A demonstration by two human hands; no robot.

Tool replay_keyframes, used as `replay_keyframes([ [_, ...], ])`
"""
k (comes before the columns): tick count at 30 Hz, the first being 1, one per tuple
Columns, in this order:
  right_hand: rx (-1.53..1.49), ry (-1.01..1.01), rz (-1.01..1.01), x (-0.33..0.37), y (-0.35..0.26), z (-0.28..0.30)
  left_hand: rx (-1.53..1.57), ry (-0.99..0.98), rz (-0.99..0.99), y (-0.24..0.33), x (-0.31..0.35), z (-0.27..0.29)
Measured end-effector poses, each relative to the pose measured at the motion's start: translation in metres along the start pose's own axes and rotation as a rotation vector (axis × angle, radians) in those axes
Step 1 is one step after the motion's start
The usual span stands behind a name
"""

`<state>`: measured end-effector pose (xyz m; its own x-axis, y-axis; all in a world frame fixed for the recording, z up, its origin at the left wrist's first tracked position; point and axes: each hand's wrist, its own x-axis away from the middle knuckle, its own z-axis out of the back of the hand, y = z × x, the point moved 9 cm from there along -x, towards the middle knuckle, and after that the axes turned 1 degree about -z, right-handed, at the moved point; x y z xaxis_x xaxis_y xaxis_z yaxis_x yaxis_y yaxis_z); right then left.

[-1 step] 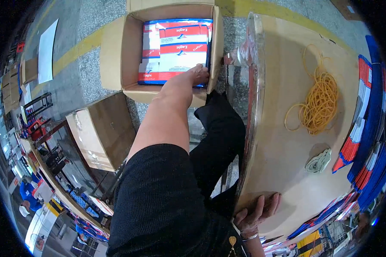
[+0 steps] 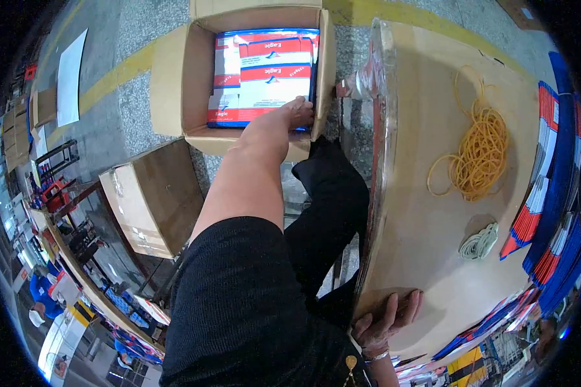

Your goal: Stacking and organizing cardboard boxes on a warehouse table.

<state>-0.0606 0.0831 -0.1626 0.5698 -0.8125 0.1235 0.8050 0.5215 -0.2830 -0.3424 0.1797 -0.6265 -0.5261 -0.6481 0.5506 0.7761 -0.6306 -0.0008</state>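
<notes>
Zero change — packets (image 2: pixel 274 90) staying put.
Left hand (image 2: pixel 299 113) curling over them, hold unclear — right hand (image 2: pixel 386 324) resting spread, empty.

At twelve o'clock I see white lettering (image 2: pixel 274 46) and finer dark print (image 2: pixel 271 103) on red, white and blue packets (image 2: pixel 258 87) inside a cardboard box (image 2: pixel 197 77).

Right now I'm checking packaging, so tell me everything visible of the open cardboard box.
The open cardboard box is brown and rectangular, mouth up, left of the table, its left flap spread outward. Red, white and blue packages lie inside. The left hand reaches in over the near edge, close to the right wall. The underside is hidden.
</notes>
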Motion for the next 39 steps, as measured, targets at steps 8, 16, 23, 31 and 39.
replay_keyframes([
  [8,0.013,0.008,0.028,-0.002,-0.003,0.002,-0.135,0.101,-0.109,-0.006,-0.005,-0.013],
  [16,-0.019,0.056,-0.009,0.002,0.001,0.001,0.063,-0.276,-0.015,-0.019,0.012,0.024],
  [23,-0.032,0.106,0.001,-0.004,0.000,0.007,-0.012,-0.220,0.007,-0.057,0.119,0.072],
  [31,-0.073,0.153,-0.070,-0.003,0.003,0.025,0.578,0.370,0.570,-0.120,0.395,0.316],
  [39,-0.197,0.404,0.043,0.020,0.004,0.037,1.234,1.511,0.638,-0.072,0.687,0.307],
])
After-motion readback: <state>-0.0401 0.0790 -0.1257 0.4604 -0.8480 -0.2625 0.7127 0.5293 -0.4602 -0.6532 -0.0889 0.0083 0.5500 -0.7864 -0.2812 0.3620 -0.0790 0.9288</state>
